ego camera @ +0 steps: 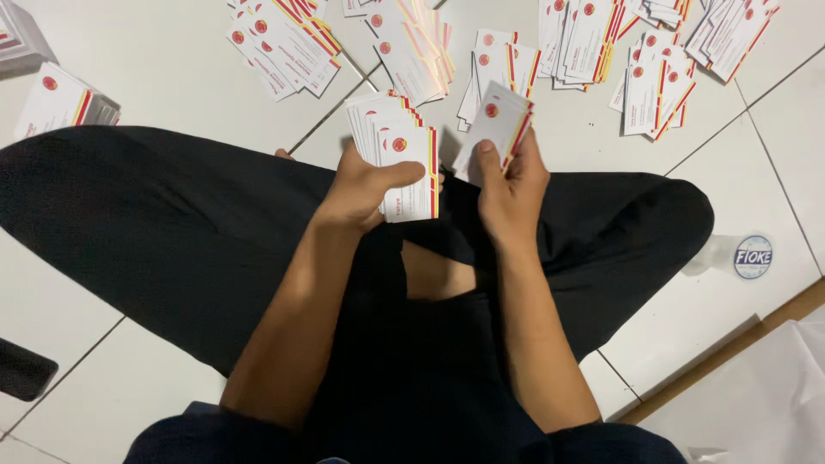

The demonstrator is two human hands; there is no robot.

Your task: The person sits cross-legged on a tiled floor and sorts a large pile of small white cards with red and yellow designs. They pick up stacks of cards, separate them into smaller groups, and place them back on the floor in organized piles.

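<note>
My left hand [361, 189] grips a fanned stack of white cards [400, 150] with red round emblems and red-and-yellow edge stripes, thumb across the front card. My right hand [511, 185] holds a smaller bunch of the same cards [498, 125], thumb pressed on its face, a little right of the stack. Both hands hover over my crossed legs in black trousers [172, 223], above a white tiled floor [172, 77].
Several loose piles of the same cards lie on the floor ahead: one at top left [284, 39], one at top middle [412, 47], others at top right [584, 34] [657, 90]. A boxed stack [60, 103] sits far left. A round sticker [753, 256] lies at right.
</note>
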